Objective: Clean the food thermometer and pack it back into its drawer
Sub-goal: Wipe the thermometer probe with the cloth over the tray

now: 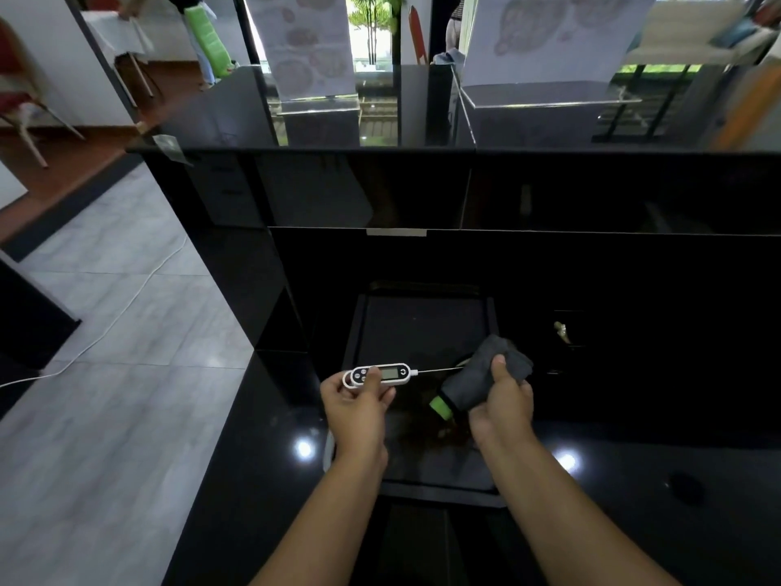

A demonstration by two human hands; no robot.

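The food thermometer has a white body with a black face, a small display and a thin metal probe pointing right. My left hand holds its body, thumb on the buttons. My right hand grips a dark grey cloth wrapped around the probe's far end, thumb on top. A green piece sticks out under the cloth; I cannot tell what it is. Both hands hover over an open black drawer set in the black counter.
The glossy black counter spreads around the drawer, with a raised black back wall behind it. A small pale object lies right of the drawer. Grey tiled floor with a white cable is at the left.
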